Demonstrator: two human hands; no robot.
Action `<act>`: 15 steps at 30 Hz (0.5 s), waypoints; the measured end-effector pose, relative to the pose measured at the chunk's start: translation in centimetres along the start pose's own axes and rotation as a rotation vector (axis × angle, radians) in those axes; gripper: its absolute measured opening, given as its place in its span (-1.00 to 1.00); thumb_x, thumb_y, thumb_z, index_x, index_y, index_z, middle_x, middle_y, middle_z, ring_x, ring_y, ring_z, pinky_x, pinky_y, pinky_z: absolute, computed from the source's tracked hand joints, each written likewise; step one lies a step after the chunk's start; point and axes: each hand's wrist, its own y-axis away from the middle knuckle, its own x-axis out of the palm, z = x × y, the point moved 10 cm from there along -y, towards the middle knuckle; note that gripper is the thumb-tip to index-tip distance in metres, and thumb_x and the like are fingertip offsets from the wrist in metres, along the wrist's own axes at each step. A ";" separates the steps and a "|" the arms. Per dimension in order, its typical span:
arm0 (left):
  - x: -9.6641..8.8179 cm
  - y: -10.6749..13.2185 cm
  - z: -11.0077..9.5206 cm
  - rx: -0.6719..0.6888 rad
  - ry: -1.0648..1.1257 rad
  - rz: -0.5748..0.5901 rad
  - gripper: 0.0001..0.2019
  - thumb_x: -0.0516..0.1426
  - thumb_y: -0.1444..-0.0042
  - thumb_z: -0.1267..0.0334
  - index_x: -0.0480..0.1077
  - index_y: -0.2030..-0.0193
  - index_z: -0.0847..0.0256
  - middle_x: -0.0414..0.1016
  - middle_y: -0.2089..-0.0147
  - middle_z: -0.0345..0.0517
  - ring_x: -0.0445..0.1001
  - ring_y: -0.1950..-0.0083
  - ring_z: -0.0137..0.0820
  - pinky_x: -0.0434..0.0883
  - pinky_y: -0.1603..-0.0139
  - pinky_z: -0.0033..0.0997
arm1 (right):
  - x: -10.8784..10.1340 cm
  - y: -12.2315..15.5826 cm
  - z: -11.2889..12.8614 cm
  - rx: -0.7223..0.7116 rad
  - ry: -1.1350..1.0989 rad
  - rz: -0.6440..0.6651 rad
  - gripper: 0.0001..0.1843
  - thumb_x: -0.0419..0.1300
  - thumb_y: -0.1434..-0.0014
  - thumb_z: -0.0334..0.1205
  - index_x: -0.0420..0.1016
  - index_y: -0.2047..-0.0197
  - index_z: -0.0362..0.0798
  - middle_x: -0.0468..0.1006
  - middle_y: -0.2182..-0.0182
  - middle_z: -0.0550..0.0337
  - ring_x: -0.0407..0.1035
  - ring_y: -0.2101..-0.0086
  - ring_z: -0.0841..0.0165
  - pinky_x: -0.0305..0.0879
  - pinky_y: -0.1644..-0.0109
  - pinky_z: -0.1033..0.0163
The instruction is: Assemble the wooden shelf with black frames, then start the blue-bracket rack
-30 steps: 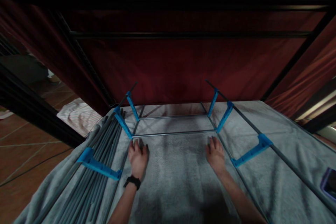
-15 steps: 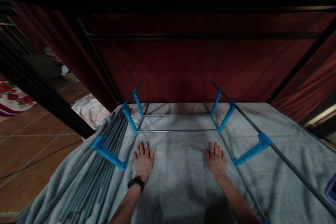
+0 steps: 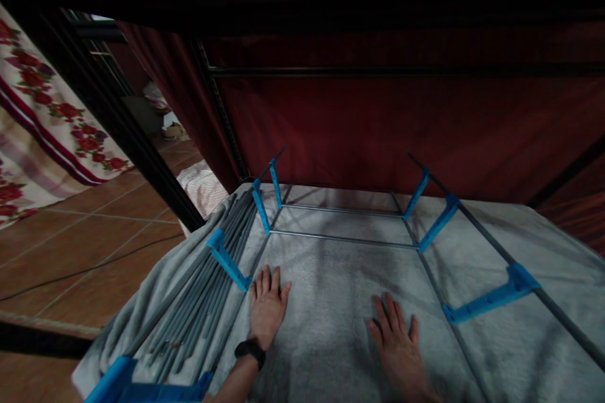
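Observation:
My left hand (image 3: 267,306) lies palm down on the grey blanket (image 3: 326,302), fingers stretched out, with a dark band on the wrist. Just left of it are a blue plastic bracket (image 3: 229,260) and a long grey tube. My right hand (image 3: 397,345) is palm down over the blanket, fingers spread and holding nothing; I cannot tell whether it fully touches. Right of it, another blue bracket (image 3: 489,302) joins an upper and a lower tube. Two thin crossbars, the nearer crossbar (image 3: 343,239) among them, link the frame's two sides ahead of my hands.
A bundle of several loose grey tubes (image 3: 208,289) lies along the left side. A large blue bracket (image 3: 151,391) stands at the near left. Black posts (image 3: 142,151) and a dark red curtain (image 3: 359,132) surround the blanket. Left is a tiled floor (image 3: 108,236) with a cable.
The view has swung left, so the frame appears further right. My right hand has drawn back towards me. My left hand stays flat near the left bracket.

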 end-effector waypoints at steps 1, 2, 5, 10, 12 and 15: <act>0.0 0.2 0.1 -0.016 -0.015 0.014 -0.42 -0.06 -0.34 -0.03 0.27 -0.37 0.25 0.21 -0.41 0.23 0.14 -0.43 0.02 0.11 -0.38 0.08 | 0.2 0.7 0.3 -0.028 -0.004 0.001 -0.37 -0.23 -0.36 0.03 0.24 -0.38 0.06 0.10 -0.41 0.02 -0.06 -0.38 0.01 -0.23 -0.36 -0.41; 0.1 0.3 0.1 -0.030 -0.031 0.028 -0.42 -0.06 -0.33 -0.03 0.28 -0.37 0.25 0.21 -0.41 0.24 0.15 -0.43 0.02 0.11 -0.38 0.07 | 0.3 1.1 0.4 -0.047 -0.009 -0.006 -0.39 -0.22 -0.36 0.01 0.28 -0.36 0.09 0.13 -0.41 0.05 -0.04 -0.38 0.01 -0.24 -0.36 -0.43; 0.1 0.5 0.1 -0.048 -0.051 0.061 -0.43 -0.04 -0.33 -0.02 0.28 -0.36 0.24 0.23 -0.40 0.24 0.15 -0.42 0.02 0.09 -0.38 0.08 | 0.5 1.5 0.0 -0.072 -0.050 -0.039 -0.43 -0.19 -0.34 -0.04 0.33 -0.31 0.17 0.20 -0.38 0.10 0.02 -0.36 -0.01 -0.20 -0.33 -0.47; -1.8 -0.1 0.8 -0.050 0.077 0.014 -0.53 -0.05 -0.34 0.04 0.37 -0.22 0.28 0.39 -0.25 0.21 0.34 -0.26 -0.05 0.26 -0.27 -0.04 | -0.3 -0.1 -3.0 -0.045 -0.156 -0.130 -0.37 -0.16 -0.33 0.03 0.17 -0.39 0.05 0.18 -0.37 -0.03 0.08 -0.33 0.00 0.01 -0.32 -0.36; -2.9 -0.3 1.9 -0.094 0.116 -0.019 -0.59 -0.07 -0.35 0.08 0.41 -0.09 0.32 0.46 -0.08 0.20 0.42 -0.10 -0.09 0.35 -0.15 -0.09 | -1.3 -1.3 -5.0 -0.026 -0.187 -0.205 -0.32 -0.17 -0.32 0.03 0.12 -0.40 -0.12 0.14 -0.37 -0.16 0.03 -0.34 -0.02 0.06 -0.33 -0.27; -4.1 -0.5 3.0 -0.117 0.157 -0.078 -0.65 -0.09 -0.35 0.16 0.40 0.01 0.34 0.43 0.08 0.17 0.42 0.01 -0.10 0.39 -0.08 -0.09 | -2.7 -3.7 -8.6 0.059 -0.208 -0.286 -0.27 -0.20 -0.32 0.01 -0.01 -0.41 -0.27 0.08 -0.37 -0.30 -0.04 -0.36 -0.03 0.14 -0.30 -0.21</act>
